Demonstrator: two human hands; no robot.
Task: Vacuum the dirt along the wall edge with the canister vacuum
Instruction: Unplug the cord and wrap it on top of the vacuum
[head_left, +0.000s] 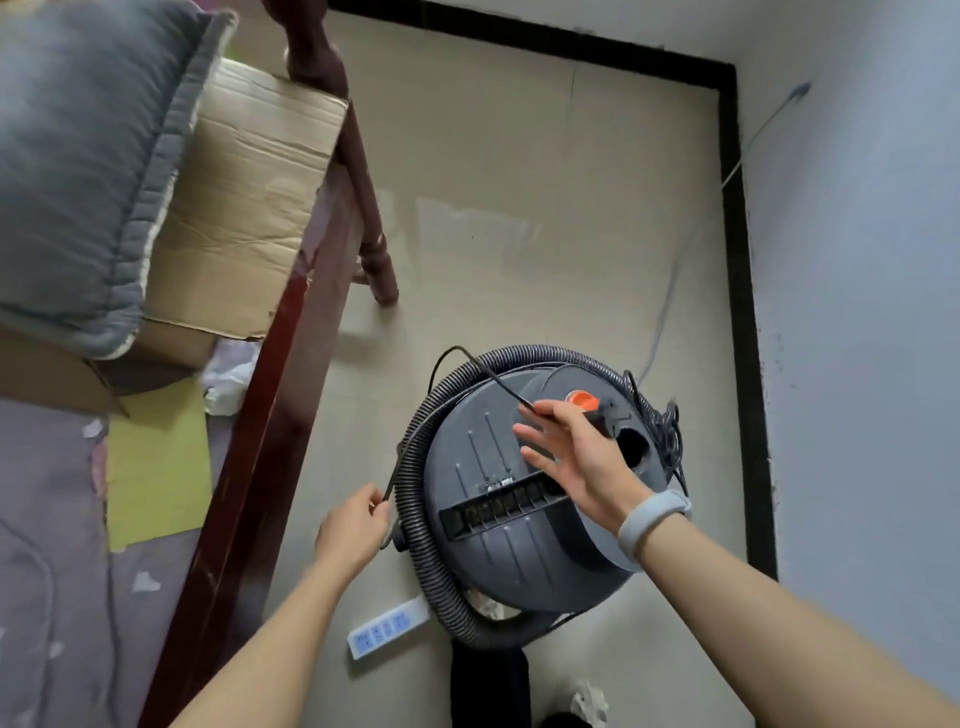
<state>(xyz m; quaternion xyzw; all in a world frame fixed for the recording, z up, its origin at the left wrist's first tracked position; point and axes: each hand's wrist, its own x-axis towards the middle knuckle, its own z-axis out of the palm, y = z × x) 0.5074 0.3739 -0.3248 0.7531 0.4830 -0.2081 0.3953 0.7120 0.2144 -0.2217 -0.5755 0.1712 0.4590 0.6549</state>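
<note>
While the canister vacuum (519, 499) is sitting on the floor directly under the right hand (571, 457), its ribbed hose (415, 499) is coiling around it, just right of the left hand (356, 525). The left hand is pinching the black power cord (457, 358); the right hand is spreading its fingers, thumb and forefinger touching that cord.

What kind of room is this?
Most likely a bedroom: a wooden bed frame carrying a grey pillow and bedding, beside a tiled floor where a canister vacuum stands.
</note>
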